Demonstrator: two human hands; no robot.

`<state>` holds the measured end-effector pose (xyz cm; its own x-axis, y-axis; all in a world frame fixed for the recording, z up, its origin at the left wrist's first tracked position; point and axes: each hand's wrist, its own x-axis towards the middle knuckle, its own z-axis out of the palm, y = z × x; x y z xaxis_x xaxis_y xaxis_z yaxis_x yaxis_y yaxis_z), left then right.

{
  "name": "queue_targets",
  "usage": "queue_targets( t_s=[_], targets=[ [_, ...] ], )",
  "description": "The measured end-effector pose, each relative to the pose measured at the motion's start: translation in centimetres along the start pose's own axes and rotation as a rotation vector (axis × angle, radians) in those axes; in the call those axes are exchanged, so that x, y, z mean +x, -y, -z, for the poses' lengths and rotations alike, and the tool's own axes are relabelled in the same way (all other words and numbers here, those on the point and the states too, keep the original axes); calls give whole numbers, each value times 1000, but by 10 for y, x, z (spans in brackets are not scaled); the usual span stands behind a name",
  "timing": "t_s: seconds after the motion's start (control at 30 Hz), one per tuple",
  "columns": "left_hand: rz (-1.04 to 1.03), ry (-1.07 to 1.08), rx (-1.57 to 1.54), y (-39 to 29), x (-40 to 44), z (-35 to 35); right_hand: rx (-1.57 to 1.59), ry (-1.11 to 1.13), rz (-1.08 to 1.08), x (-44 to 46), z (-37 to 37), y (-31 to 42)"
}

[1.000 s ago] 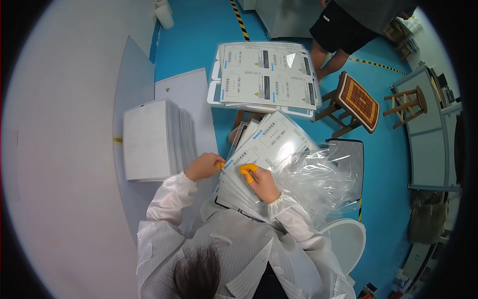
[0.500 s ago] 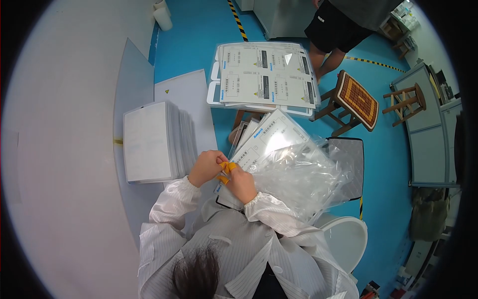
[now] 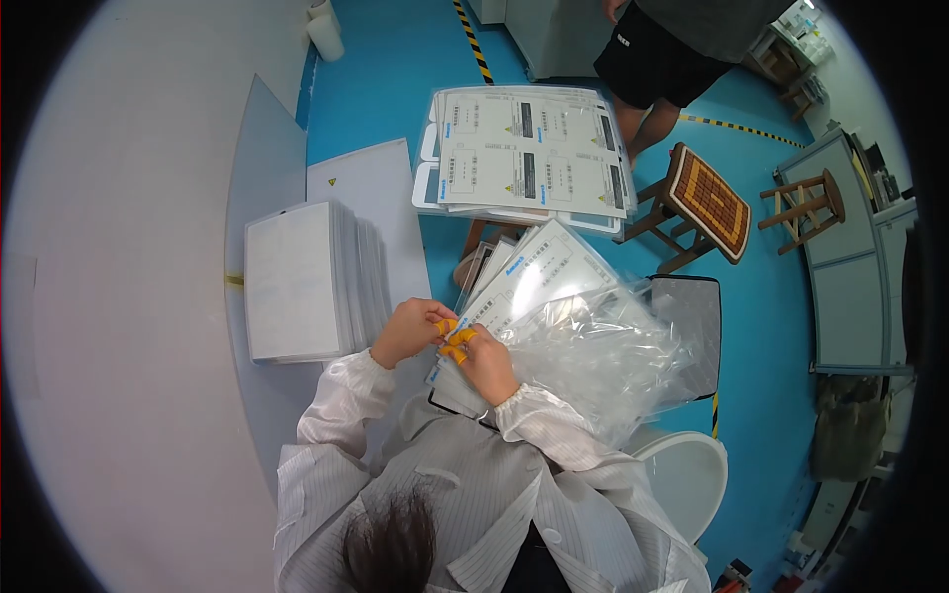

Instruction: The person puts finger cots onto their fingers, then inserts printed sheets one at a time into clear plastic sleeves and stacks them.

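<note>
A stack of white printed sheets [image 3: 554,259] with blue lettering lies tilted in front of me, its top sheet glossy. My left hand [image 3: 407,331] is closed in a pinch at the left edge of the top sheet. Just to the right, my right hand [image 3: 486,366] has its fingers drawn together over the same corner; what sits between these fingertips is too small to make out. Yellow finger cots [image 3: 461,339] cover some fingertips. Crumpled clear plastic film [image 3: 593,351] spreads over the right part of the stack, beside my right forearm.
Left stands a thick stack of white panels [image 3: 292,287] on a grey board [image 3: 381,188]. Ahead is another pile of printed sheets [image 3: 529,148]. To the right are a stool with a beaded mat [image 3: 710,203], a round stool [image 3: 811,203], and a person's legs [image 3: 647,114].
My right hand has shifted slightly right and down, its fingers curling closer together. The plastic film has moved a little. The other person has shifted slightly left.
</note>
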<state>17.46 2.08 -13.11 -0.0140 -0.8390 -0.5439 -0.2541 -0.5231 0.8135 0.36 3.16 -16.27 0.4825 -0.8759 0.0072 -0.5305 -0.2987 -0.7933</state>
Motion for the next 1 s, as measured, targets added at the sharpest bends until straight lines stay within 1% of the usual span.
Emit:
queue_targets(
  t_s=[0.07,0.1,0.17,0.2,0.27,0.3,0.33,0.37,0.4,0.43,0.47,0.5,0.57,0.6,0.67,0.7,0.77,0.8,0.87,0.9,0.93,0.97,1.0],
  targets=[
    [-115,168,-220,6,-2,4,48,-32,8,2,-4,-4],
    [-113,169,-219,8,-4,5,49,-33,6,2,-2,-7],
    [-145,152,-170,2,-11,7,291,76,-41,6,13,-7],
    [-143,150,-170,3,-11,7,293,77,-42,5,16,-12],
    [-138,86,-133,6,-9,7,557,-75,-8,6,27,-18],
    [-139,81,-137,10,-6,7,741,-141,17,4,35,-20],
    [-91,99,-168,15,-1,7,740,-136,19,5,43,-25],
    [-43,119,-198,19,2,8,944,-201,-21,6,51,-30],
    [-47,122,-196,22,6,9,1148,-271,-61,6,56,-33],
    [-59,206,-242,21,9,10,1203,-271,-39,5,60,-32],
    [-69,294,-287,21,11,12,1200,-283,-40,3,63,-34],
    [-70,302,-282,19,13,16,1165,-263,-28,3,66,-36],
    [-59,529,-521,2,11,29,1133,-240,-11,4,66,-38],
    [-61,526,-518,-8,11,31,1102,-232,-14,5,63,-38],
    [-34,430,-207,-32,15,24,1068,-221,-8,8,59,-38],
    [-38,428,-206,-34,21,17,1054,-208,-29,8,58,-37],
    [-126,439,-76,-33,38,0,1035,-204,-47,6,56,-37],
    [-132,446,-73,-31,46,-5,1032,-219,-48,5,57,-37],
    [-232,390,-3,-28,58,-15,1022,-248,-49,4,68,-36],
    [-237,402,2,-27,63,-17,1019,-338,-83,0,79,-36],
    [-213,340,-6,-26,66,-17,1016,-429,-117,-3,92,-37],
    [-190,278,-14,-27,69,-16,919,-527,-138,-10,113,-45],
    [-195,288,-11,-29,71,-11,819,-620,-159,-19,140,-61]
  ],
)
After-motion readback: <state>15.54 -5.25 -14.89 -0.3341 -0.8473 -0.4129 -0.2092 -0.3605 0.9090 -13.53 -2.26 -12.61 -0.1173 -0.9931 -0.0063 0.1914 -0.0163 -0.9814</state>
